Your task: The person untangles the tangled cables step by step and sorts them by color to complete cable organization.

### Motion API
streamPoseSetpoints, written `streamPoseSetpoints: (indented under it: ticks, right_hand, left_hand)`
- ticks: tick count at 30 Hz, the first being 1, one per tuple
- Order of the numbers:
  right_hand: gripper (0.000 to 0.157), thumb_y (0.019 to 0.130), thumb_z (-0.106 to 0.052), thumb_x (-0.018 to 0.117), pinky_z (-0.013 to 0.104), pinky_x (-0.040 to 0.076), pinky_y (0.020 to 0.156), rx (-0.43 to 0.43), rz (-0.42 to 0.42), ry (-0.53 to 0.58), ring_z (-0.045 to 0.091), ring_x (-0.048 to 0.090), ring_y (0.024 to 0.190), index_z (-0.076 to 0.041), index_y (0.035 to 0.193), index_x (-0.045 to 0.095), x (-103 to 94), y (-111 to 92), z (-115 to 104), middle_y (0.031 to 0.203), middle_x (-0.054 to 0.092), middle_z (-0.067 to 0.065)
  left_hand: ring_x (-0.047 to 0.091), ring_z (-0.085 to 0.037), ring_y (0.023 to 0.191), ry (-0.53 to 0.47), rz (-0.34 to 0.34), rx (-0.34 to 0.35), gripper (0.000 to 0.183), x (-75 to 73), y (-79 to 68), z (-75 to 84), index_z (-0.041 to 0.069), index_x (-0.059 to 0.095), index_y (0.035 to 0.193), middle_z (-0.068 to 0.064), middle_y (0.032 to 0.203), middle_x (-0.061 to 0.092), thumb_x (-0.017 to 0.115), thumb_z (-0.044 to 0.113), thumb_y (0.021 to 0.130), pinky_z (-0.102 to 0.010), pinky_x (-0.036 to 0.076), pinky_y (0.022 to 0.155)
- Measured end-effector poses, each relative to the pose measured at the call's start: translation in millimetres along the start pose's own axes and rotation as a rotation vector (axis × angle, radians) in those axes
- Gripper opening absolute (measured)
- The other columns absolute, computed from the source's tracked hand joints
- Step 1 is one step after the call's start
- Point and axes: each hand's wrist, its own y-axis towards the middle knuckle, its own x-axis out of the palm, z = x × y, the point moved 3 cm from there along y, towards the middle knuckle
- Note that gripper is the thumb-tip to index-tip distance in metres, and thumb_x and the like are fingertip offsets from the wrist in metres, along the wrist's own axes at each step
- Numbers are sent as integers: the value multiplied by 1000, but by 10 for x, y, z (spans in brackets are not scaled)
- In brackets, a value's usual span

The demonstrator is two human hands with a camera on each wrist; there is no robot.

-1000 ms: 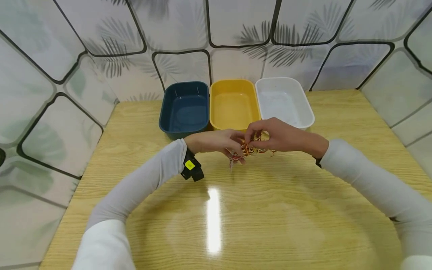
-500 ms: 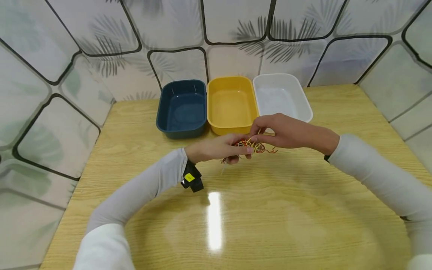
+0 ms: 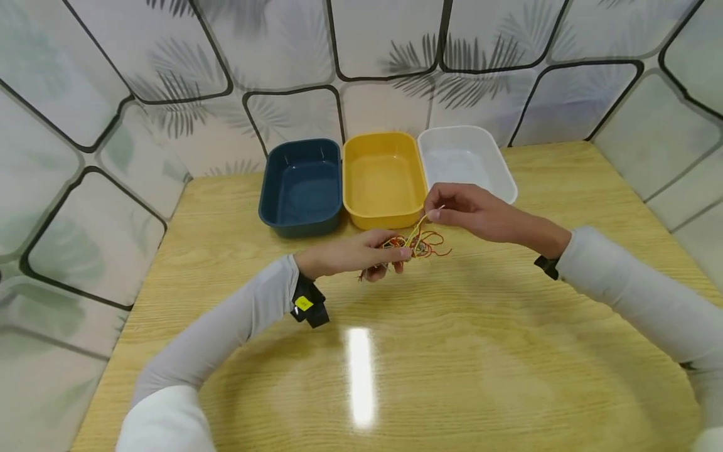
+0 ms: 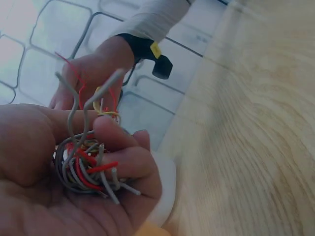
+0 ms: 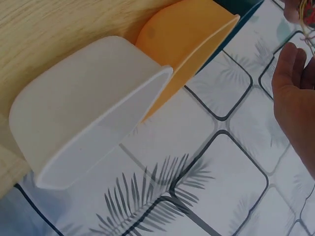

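Left hand (image 3: pixel 361 252) near the middle of the table (image 3: pixel 452 351), lifted above it. Fingers curled round a bundle of wires (image 3: pixel 432 243), thumb lying over the top. In the left wrist view the bundle sits coiled in the palm: grey, red and some yellow strands, two grey ends standing up past the forefinger, short cut ends poking out lower down. Red loops hang out to the right of the fingers.

Right hand (image 3: pixel 480 210) to the right and slightly farther off, also above the table. Thumb and forefinger pinch a yellow wire (image 3: pixel 419 227) near its far end; the wire runs down from the pinch into the bundle, a short tip showing beyond the thumb.

Wires as a whole: on the near side of the yellow bin (image 3: pixel 384 179), between the two hands.

Bins in a row along the far side: blue bin (image 3: pixel 302 185) left, yellow middle, white bin (image 3: pixel 465 157) right, side by side.

Long pale sleeves (image 3: pixel 226 339) on both arms. Black device with a yellow label (image 3: pixel 309 304) on the left wrist; dark band (image 3: pixel 546 267) on the right. Leaf-patterned backdrop (image 3: pixel 384 44) behind. Bright streak of reflected light on the near tabletop.
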Motion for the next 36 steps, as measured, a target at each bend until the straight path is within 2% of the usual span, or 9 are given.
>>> streamPoseSetpoints:
  ticks: [6,9,14,17,22,25,28,32,36]
  right_hand:
    - [16,97,-16,45,36,45,60,35,133,-18,27,45,61,0,98,47,-240,50,-211,72,43,16]
    - [13,95,-16,48,33,39,51,2,169,-159,24,41,54,-4,98,51,-282,45,-325,67,42,12]
    - [10,94,-19,53,33,34,49,4,92,-256,18,39,53,-12,98,56,-66,42,-297,68,48,5]
    - [10,92,-26,55,31,34,50,13,77,-323,16,37,51,-17,96,56,75,45,-249,70,51,0]
    - [15,93,-39,50,29,33,52,34,101,-508,13,36,51,-24,94,54,242,90,-211,64,47,-4]
    - [16,93,-41,50,29,34,52,35,109,-584,12,39,53,-25,92,54,279,111,-207,64,46,-6]
    - [15,93,-39,51,29,33,51,24,123,-590,12,38,53,-25,91,54,264,106,-188,65,47,-6]
    - [14,92,-37,52,29,33,52,23,132,-497,13,36,51,-23,92,54,227,83,-141,64,45,-3]
    - [15,91,-38,55,30,33,53,58,86,-424,15,36,51,-23,93,57,127,34,-109,63,44,-1]
  left_hand:
    - [40,-16,56,-32,-65,-117,44,77,-23,-144,-1,51,111,-19,90,54,51,39,93,-29,35,51]
    - [41,-16,59,-75,21,-100,47,53,-34,-135,0,47,114,-21,99,53,51,42,92,-29,35,53]
    - [41,-18,63,-248,148,-84,40,-6,-19,-35,5,45,115,-14,100,53,52,37,92,-29,33,55]
    - [42,-19,64,-289,116,-73,41,31,18,40,8,44,116,-11,97,53,53,39,90,-30,33,56]
    - [38,-21,61,-137,38,-29,49,132,55,118,11,49,114,-11,89,52,51,53,88,-30,32,53]
    - [42,-22,66,-187,-14,-27,49,182,35,133,12,47,123,-15,101,56,42,49,90,-29,32,55]
    - [45,-20,64,-255,-9,-75,52,241,36,178,8,45,128,-15,97,57,32,45,93,-27,32,53]
    - [45,-20,59,-79,89,-44,47,262,53,201,11,52,122,-7,86,57,26,44,100,-28,35,51]
    - [46,-24,62,238,166,92,36,174,2,135,19,59,110,-7,77,53,31,40,100,-32,40,58]
